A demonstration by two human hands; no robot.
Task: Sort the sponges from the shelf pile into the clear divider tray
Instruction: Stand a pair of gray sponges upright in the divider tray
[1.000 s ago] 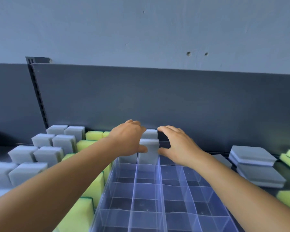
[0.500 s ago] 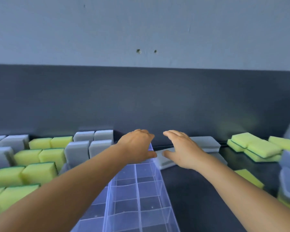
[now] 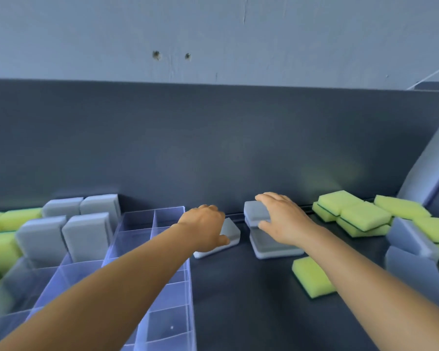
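The clear divider tray point(image 3: 168, 325) lies at lower left on the dark shelf. Several grey sponges point(image 3: 86, 235) stand upright in its left compartments, with yellow-green sponges point(image 3: 0, 247) further left. Just right of the tray's far corner, my left hand point(image 3: 204, 230) curls over a flat grey sponge point(image 3: 231, 233), thumb on its near edge. My right hand point(image 3: 283, 220) grips the top grey sponge point(image 3: 255, 214) of a small stack, fingers over it and thumb under. Beneath it lies another grey sponge point(image 3: 273, 247).
A pile of yellow-green sponges point(image 3: 352, 214) sits at the back right, and a single one point(image 3: 312, 279) lies under my right forearm. More grey sponges point(image 3: 411, 249) are stacked at the right edge. The dark back panel point(image 3: 213, 148) closes the shelf.
The view swung right. Both hands left the upright grey sponge at the tray's far end, moved right of the tray, and closed on loose grey sponges on the shelf.
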